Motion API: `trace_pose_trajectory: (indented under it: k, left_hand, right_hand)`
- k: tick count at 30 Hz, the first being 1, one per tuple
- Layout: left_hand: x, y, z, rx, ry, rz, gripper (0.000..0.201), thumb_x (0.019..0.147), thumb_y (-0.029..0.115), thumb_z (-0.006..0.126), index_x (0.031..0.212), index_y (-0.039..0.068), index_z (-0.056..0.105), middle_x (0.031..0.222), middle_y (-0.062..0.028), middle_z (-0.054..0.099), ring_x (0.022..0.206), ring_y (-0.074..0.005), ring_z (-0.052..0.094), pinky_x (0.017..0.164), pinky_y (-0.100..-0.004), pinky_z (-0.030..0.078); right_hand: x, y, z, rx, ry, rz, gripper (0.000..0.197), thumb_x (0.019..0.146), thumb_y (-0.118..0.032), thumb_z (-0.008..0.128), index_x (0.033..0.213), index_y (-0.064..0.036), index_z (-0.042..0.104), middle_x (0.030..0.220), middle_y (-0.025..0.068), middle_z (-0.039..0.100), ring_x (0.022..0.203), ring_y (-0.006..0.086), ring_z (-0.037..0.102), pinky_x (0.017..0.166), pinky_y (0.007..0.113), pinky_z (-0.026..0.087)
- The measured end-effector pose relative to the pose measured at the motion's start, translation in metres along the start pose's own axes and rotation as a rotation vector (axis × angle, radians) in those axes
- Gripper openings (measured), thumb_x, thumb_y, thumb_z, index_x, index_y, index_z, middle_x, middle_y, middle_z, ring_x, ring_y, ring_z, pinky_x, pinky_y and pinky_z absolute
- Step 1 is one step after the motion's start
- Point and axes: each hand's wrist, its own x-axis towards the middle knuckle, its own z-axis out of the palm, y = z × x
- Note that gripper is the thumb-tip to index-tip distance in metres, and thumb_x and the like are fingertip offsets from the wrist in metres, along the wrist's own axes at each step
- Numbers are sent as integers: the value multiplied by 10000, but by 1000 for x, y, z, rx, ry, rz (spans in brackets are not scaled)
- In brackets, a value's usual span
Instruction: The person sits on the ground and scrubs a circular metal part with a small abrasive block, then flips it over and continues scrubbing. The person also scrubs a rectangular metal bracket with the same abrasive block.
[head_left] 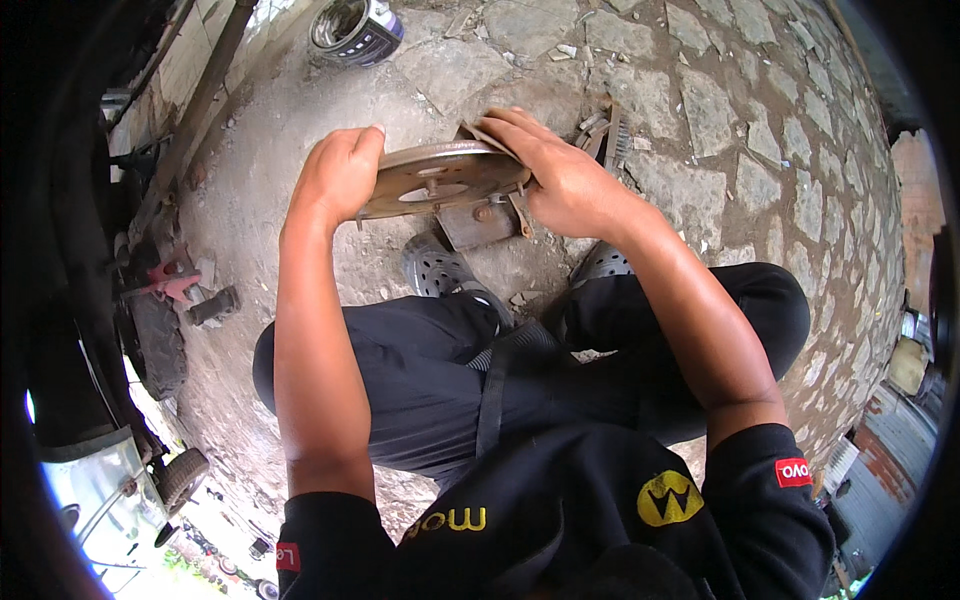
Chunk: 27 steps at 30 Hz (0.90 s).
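Over the ground in front of my knees, a round metal disc [405, 187] with holes and short studs is held up, tilted nearly edge-on. My left hand [338, 172] is closed on its left rim, thumb on top. At the right rim is my right hand [560, 172], its fingers bent over a thin brown piece [482, 137] that looks like folded sandpaper and presses on the disc's edge. The fingertips under the disc are hidden. Below it a rusty metal plate [480, 226] lies between my grey clogs [437, 266].
A wire brush [618, 140] rests on the stone paving beyond my right hand. At the far left stands an open paint tin [357, 32]. To my left are a red metal tool [175, 281], a dark cylinder [213, 305] and a tyre [183, 476].
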Motion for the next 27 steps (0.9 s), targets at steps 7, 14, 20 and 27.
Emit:
trace_pose_trajectory:
  k: [7, 14, 20, 27]
  left_hand:
    - [-3, -7, 2, 9, 11, 50, 508, 973, 372, 421, 841, -84, 602, 901, -348, 608, 864, -485, 606, 831, -509, 449]
    - [-6, -9, 6, -8, 10, 25, 505, 973, 371, 424, 834, -81, 601, 872, -340, 601, 830, -476, 594, 812, -504, 447]
    - [-2, -8, 4, -30, 21, 20, 493, 973, 364, 434, 826, -75, 604, 842, -330, 600, 795, -474, 585, 793, -504, 447]
    - [-3, 0, 6, 26, -17, 36, 493, 965, 378, 439, 830, -47, 651, 869, -312, 641, 853, -477, 623, 812, -497, 472]
  right_hand:
    - [14, -13, -19, 219, -209, 200, 645, 752, 89, 476, 1392, 13, 464, 1294, 279, 609, 1248, 425, 564, 1032, 463, 457]
    - [22, -11, -19, 161, -238, 125, 607, 728, 34, 516, 1334, 9, 532, 1217, 277, 649, 1215, 415, 596, 998, 462, 475]
    - [25, -19, -25, 336, -388, 319, 618, 961, -507, 615, 1313, -1, 581, 1148, 207, 689, 1110, 317, 644, 953, 416, 489]
    - [20, -25, -17, 376, -289, 323, 892, 964, -774, 328, 1145, 23, 685, 970, 232, 698, 966, 337, 678, 841, 439, 506]
